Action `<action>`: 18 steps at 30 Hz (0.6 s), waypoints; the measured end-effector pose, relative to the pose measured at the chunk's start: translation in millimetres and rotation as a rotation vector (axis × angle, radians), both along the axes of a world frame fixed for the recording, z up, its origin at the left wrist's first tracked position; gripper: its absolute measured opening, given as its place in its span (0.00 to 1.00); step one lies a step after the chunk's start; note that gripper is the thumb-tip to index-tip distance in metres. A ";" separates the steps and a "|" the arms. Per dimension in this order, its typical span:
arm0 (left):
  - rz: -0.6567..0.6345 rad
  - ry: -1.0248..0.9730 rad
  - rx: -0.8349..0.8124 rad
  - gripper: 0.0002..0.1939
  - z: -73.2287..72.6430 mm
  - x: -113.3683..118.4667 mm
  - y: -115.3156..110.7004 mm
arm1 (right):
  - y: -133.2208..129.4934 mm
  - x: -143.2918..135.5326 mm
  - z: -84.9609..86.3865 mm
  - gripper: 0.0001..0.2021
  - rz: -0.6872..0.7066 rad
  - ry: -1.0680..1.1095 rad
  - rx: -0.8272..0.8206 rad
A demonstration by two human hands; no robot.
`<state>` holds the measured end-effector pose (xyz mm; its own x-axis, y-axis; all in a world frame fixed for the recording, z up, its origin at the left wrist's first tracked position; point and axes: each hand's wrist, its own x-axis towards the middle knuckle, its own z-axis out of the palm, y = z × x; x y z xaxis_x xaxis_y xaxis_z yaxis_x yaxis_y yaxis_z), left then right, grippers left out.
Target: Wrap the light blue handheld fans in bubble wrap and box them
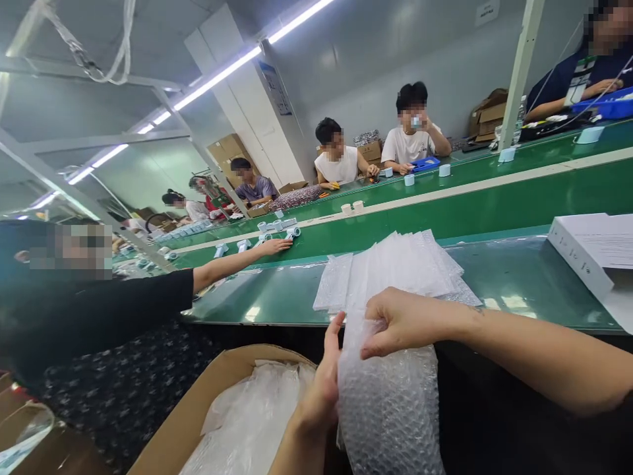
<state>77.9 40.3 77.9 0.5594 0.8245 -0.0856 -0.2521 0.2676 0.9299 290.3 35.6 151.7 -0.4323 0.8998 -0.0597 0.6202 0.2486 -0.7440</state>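
Note:
A bundle of clear bubble wrap bags hangs between my hands at the near edge of the bench. My right hand is closed around its upper part, thumb and fingers curled on the plastic. From the left side, my left hand grips the same bundle, its thumb pointing up and its other fingers partly hidden behind the plastic. Just beyond, a fanned pile of flat bubble wrap bags lies on the green bench. Below my left hand, an open cardboard box holds more clear plastic bags.
A co-worker's hand reaches from the left toward pale blue parts on the green conveyor belt. A white box stands at the bench's right. Several people sit along the far side, near blue trays.

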 end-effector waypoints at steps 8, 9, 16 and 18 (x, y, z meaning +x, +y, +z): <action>0.164 0.230 -0.002 0.56 28.0 0.7 68.5 | 91.4 3.9 14.4 0.20 -0.029 -0.213 0.103; 0.174 0.225 0.021 0.57 33.6 -0.3 93.7 | 109.6 4.4 17.0 0.21 -0.073 -0.194 0.140; 0.087 0.474 0.210 0.39 21.5 12.7 252.5 | 170.0 -4.5 8.9 0.20 -0.305 -0.251 0.658; 0.135 0.594 0.271 0.36 4.5 21.7 271.0 | 169.2 -10.1 -11.2 0.23 -0.220 -0.314 0.518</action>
<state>99.6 311.3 82.4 0.3712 0.9198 -0.1272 0.3093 0.0067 0.9509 280.2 204.7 140.5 -0.2671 0.9116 0.3125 0.8665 0.3690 -0.3361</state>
